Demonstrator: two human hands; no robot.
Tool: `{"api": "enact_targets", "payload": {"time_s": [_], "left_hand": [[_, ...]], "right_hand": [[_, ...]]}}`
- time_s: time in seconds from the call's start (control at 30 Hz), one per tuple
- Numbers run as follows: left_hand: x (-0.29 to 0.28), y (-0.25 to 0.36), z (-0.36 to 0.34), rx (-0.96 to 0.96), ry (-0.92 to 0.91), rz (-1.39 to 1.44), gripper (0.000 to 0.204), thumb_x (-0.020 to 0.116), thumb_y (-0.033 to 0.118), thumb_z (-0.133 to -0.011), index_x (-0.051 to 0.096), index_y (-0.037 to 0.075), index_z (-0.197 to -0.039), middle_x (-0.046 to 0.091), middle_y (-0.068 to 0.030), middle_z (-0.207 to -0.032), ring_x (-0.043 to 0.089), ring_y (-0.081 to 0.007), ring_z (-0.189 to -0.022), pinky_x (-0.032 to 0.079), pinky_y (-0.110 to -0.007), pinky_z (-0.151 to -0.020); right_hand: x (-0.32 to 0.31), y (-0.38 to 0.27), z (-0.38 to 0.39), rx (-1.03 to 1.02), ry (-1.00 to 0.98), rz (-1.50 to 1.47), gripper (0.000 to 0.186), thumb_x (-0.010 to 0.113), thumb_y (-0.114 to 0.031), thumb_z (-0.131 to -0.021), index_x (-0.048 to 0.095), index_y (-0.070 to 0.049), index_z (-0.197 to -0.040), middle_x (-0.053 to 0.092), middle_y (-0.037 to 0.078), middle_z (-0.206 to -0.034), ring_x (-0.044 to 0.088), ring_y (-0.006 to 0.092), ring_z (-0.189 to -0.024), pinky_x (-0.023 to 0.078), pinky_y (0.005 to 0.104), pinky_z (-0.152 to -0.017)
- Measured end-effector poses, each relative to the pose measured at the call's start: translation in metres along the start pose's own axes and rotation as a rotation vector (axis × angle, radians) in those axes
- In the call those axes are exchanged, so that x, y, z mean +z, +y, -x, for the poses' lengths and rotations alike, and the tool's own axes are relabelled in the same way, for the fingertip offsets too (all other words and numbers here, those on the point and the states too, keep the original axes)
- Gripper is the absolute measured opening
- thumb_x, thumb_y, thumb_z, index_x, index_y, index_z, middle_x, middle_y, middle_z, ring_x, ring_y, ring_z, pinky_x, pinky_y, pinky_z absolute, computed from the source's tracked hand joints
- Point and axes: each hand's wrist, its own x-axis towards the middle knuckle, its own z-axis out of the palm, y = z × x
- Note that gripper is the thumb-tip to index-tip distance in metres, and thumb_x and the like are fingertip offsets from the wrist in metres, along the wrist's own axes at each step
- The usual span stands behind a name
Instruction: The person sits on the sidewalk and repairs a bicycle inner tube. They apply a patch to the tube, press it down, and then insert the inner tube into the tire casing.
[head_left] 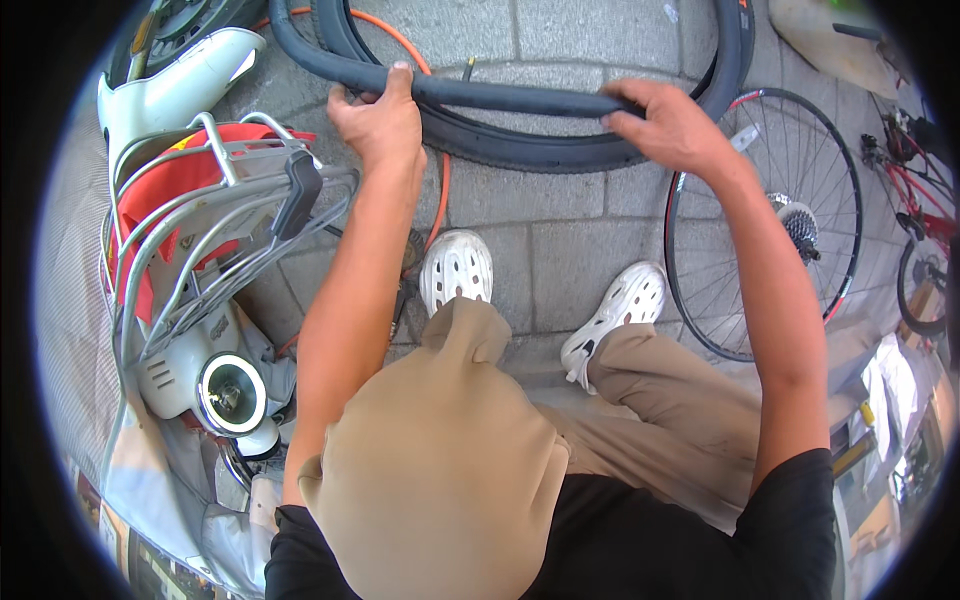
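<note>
A dark inner tube (510, 96) is stretched across between my two hands, rounded as if it holds some air. My left hand (385, 115) grips it on the left, with the thumb on top. My right hand (665, 120) is closed round its right part, fingertips on the near side. Just behind the tube, a short stem with a yellowish tip (470, 66) sticks up, probably its valve. A black bicycle tyre (560, 156) curves beneath the tube and passes under my right hand. Both run out past the top edge of the view.
To the right, a spoked wheel with a rear cassette (800, 228) lies near my right forearm. An orange hose (444, 190) crosses the grey paving (570, 235). On the left stand a metal basket (228, 170) with red material and a white scooter headlamp (232, 394). A red bicycle (928, 205) is far right.
</note>
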Motion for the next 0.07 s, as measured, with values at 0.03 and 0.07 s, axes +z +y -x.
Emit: {"api": "enact_targets", "payload": {"time_s": [0.03, 0.07], "left_hand": [[0.0006, -0.0060, -0.0032, 0.013, 0.000, -0.021, 0.094, 0.086, 0.009, -0.090, 0.025, -0.012, -0.158, 0.061, -0.0129, -0.109, 0.066, -0.0200, -0.095, 0.058, -0.032, -0.086], [-0.0016, -0.0113, -0.0062, 0.027, 0.000, -0.042, 0.095, 0.087, 0.010, -0.090, 0.025, -0.011, -0.159, 0.061, -0.0137, -0.111, 0.066, -0.0206, -0.095, 0.057, -0.032, -0.088]], "right_hand": [[0.0016, 0.0034, -0.0046, -0.024, -0.021, 0.026, 0.039, 0.072, -0.023, -0.097, 0.071, -0.002, -0.131, 0.076, 0.022, -0.117, 0.072, 0.0330, -0.110, 0.053, 0.0384, -0.102], [0.0012, 0.0049, -0.0074, 0.019, -0.081, 0.041, 0.044, 0.074, -0.027, -0.096, 0.070, -0.002, -0.133, 0.075, 0.023, -0.120, 0.072, 0.0339, -0.111, 0.052, 0.0385, -0.105]]}}
